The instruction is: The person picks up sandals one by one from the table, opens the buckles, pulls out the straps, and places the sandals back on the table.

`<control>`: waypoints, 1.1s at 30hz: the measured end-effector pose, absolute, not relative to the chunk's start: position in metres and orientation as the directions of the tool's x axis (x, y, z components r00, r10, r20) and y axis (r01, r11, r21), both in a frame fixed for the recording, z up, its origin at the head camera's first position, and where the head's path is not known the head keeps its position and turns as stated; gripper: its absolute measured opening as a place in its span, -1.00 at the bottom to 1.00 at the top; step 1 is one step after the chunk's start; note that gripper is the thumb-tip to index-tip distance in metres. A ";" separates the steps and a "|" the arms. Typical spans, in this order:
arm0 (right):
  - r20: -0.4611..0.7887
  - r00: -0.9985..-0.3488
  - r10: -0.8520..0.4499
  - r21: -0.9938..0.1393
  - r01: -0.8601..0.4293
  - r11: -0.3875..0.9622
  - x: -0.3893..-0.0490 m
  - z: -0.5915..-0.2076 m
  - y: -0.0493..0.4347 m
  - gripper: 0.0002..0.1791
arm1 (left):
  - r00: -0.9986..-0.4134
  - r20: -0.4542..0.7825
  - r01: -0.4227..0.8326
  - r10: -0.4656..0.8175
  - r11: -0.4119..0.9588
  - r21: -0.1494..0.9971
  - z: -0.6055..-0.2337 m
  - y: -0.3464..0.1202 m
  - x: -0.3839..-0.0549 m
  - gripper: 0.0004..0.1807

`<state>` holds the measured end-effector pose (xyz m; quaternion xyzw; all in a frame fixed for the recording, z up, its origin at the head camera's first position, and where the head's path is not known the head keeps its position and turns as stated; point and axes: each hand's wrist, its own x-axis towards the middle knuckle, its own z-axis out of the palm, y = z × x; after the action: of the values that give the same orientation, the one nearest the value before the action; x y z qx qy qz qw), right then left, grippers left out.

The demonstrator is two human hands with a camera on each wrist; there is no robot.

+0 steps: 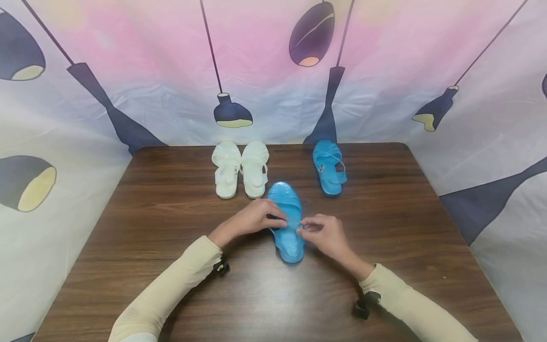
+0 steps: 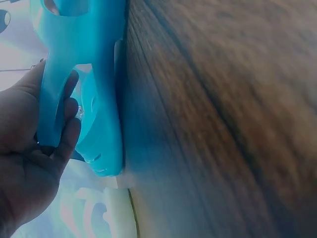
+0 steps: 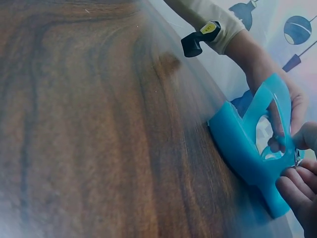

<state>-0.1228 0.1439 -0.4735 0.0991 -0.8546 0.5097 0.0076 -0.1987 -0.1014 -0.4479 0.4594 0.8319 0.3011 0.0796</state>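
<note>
A blue sandal [image 1: 284, 194] lies on the wooden table between both hands, toe pointing away. From its left side, my left hand [image 1: 258, 216] reaches over it; the left wrist view shows fingers and thumb around the sandal's strap [image 2: 52, 104]. My right hand [image 1: 328, 236] is at the sandal's right side. In the right wrist view, its thumb and fingers pinch the strap at a small metal buckle [image 3: 298, 158]. Part of the strap is hidden behind the fingers. The heel end [image 1: 292, 254] faces me.
A pair of white sandals [image 1: 226, 183] stands side by side at the back left. The other blue sandal [image 1: 332, 185] is at the back right, its strap looped at the heel. A printed cloth [image 1: 273, 57] hangs behind the table [image 1: 171, 223].
</note>
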 end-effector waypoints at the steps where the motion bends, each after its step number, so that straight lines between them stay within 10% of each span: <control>1: 0.114 -0.980 -0.163 -0.869 -0.178 0.461 -0.123 -0.473 0.144 -0.82 | -0.566 0.140 0.717 0.812 0.401 0.570 -0.448 -0.102 -0.198 -0.77; 20: 0.095 -0.982 -0.160 -0.889 -0.156 0.430 -0.119 -0.476 0.144 -0.78 | -0.623 0.209 0.700 0.754 0.418 0.578 -0.437 -0.116 -0.200 -0.82; 33: 0.024 -0.987 -0.162 -0.893 -0.094 0.440 -0.121 -0.475 0.152 -0.74 | -0.606 0.193 0.774 0.772 0.516 0.366 -0.432 -0.094 -0.210 -0.75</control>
<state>-0.1209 0.1522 -0.4746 0.0752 -0.8480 0.5236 -0.0324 -0.2096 -0.0942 -0.4322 0.4440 0.8707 0.2115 -0.0031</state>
